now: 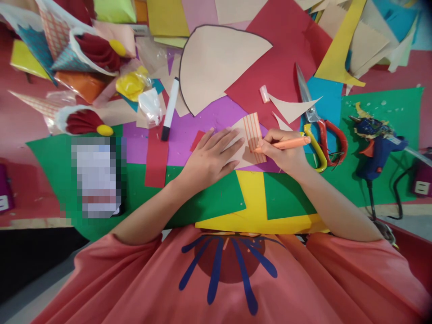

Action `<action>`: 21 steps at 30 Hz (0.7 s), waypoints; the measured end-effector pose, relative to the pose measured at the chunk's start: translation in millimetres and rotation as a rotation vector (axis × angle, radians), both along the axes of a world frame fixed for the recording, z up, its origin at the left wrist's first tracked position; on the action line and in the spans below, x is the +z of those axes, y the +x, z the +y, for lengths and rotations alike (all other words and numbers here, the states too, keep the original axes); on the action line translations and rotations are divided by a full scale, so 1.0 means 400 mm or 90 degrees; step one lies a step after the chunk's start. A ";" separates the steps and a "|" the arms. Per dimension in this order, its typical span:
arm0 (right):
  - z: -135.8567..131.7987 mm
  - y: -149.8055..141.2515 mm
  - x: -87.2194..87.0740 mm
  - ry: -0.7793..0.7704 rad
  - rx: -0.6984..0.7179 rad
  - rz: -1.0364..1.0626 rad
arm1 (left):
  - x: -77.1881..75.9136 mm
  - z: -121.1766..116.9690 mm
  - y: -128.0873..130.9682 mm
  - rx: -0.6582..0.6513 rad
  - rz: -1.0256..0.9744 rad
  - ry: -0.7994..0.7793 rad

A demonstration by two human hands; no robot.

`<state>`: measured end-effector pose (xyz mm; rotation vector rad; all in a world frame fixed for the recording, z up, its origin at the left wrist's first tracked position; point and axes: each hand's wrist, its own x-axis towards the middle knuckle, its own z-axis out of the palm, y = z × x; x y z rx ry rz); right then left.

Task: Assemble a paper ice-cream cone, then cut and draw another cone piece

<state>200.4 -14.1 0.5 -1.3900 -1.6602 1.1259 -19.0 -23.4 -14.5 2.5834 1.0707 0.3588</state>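
My right hand (283, 150) grips an orange marker (292, 143), its tip on a small cream paper piece (251, 130) that carries several orange stripes near its right end. Flat across the left part of that piece lies my left hand (214, 155), fingers stretched out and holding nothing. Beneath the paper is a purple sheet (138, 144). The marker's pale cap (264, 94) rests above my right hand on a red sheet (283, 40). Just right of the hand are scissors (315, 119) with red and yellow handles. A larger cream shape with a black outline (216, 63) lies farther back.
A blue glue gun (378, 155) with its cord sits on green foam at the right. A phone (97, 177), blurred out, lies at the left. Paper cones with dark red filling (96, 51) and bagged clay (133, 83) fill the back left. A black-and-white marker (170, 108) lies near the middle.
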 end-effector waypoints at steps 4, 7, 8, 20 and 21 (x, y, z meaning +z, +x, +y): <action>0.000 -0.002 0.005 -0.021 0.001 0.002 | 0.000 0.000 0.000 -0.001 0.005 0.006; -0.002 -0.002 0.008 -0.031 0.007 0.013 | 0.000 0.000 0.000 -0.002 0.008 0.026; -0.003 -0.002 0.008 -0.034 0.011 0.019 | 0.000 0.000 0.000 -0.003 0.008 0.037; -0.003 -0.001 0.010 -0.065 0.073 0.077 | 0.000 0.000 0.000 -0.004 0.022 0.034; -0.003 -0.001 0.011 -0.062 0.078 0.076 | 0.000 0.000 0.000 -0.006 0.020 0.038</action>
